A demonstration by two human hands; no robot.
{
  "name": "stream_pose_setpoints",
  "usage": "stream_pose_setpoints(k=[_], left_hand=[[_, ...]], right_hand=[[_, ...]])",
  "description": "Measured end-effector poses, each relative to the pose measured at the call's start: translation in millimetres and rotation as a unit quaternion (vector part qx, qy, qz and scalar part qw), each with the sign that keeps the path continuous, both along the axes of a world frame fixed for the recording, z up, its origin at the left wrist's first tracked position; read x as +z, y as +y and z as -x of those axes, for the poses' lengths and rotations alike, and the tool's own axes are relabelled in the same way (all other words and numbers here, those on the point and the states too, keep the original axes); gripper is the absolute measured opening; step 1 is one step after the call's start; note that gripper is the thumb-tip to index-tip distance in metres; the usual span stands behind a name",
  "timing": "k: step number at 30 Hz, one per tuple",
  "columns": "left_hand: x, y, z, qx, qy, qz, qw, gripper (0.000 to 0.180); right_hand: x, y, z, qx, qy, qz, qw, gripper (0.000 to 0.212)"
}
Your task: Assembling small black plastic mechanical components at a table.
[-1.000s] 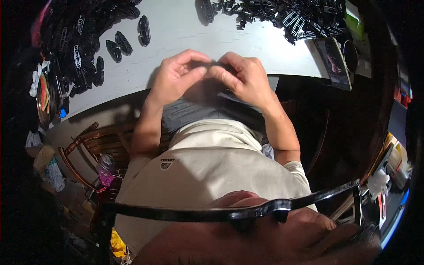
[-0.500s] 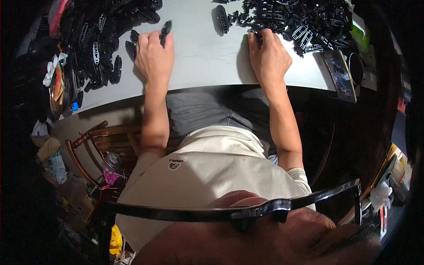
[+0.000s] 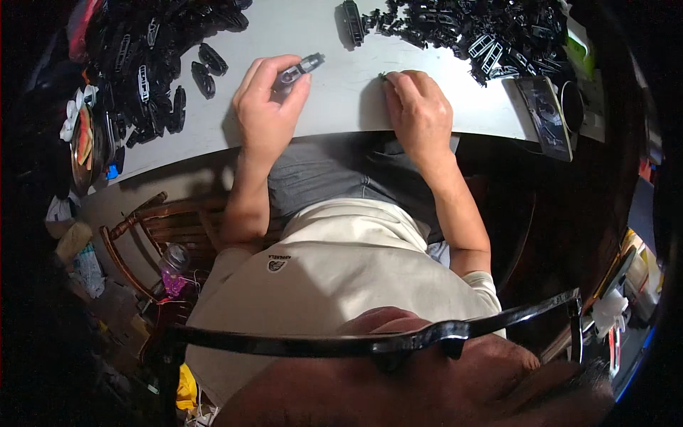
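Between the thumb and fingers of my left hand [image 3: 266, 107] is a long black plastic part [image 3: 302, 67], its tip pointing up and to the right. My right hand [image 3: 421, 107] is closed in a pinch over the white table [image 3: 334, 99]. A small dark piece [image 3: 384, 75] shows at its fingertips, too small to make out its kind. Two loose black oval parts [image 3: 204, 80] lie to the left of my left hand. Beyond and between the hands rests another long black part [image 3: 351, 23].
A heap of black oval parts [image 3: 142, 78] covers the table's left side. Several small black pieces [image 3: 455, 25] are piled at the far right. A phone [image 3: 543, 117] lies at the right edge, beside a round dark object [image 3: 572, 104]. A wooden chair [image 3: 153, 220] stands at left.
My left hand has moved right, away from the two loose oval parts, carrying the long black part. My right hand has shifted slightly left and nearer to me.
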State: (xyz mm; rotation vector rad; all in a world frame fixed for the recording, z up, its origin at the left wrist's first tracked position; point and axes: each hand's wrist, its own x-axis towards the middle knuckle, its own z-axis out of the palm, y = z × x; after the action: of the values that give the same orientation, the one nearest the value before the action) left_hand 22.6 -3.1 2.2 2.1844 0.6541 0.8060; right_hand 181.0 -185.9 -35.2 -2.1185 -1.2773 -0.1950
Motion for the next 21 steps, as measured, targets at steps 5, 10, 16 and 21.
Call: stream_pose_setpoints(k=[5, 10, 16, 21], left_hand=[[-3.0, -13.1, 0.1, -0.05, 0.005, 0.025, 0.998, 0.025], [-9.0, -18.8, -1.6, -0.061, 0.008, 0.036, 0.997, 0.024], [-13.5, -24.6, -3.5, -0.079, 0.025, 0.036, 0.996, 0.024], [-12.8, -25.9, -3.4, -0.085, 0.013, 0.024, 0.996, 0.025]], right_hand=[[12.9, -4.5, 15.0, -0.087, -0.011, 0.008, 0.996, 0.021], [3.3, -11.9, 11.5, -0.073, -0.026, -0.027, 0.997, 0.021], [2.0, -10.5, 10.3, -0.034, -0.054, -0.04, 0.997, 0.019], [-6.4, -10.4, 3.5, -0.003, -0.021, -0.093, 0.995, 0.022]])
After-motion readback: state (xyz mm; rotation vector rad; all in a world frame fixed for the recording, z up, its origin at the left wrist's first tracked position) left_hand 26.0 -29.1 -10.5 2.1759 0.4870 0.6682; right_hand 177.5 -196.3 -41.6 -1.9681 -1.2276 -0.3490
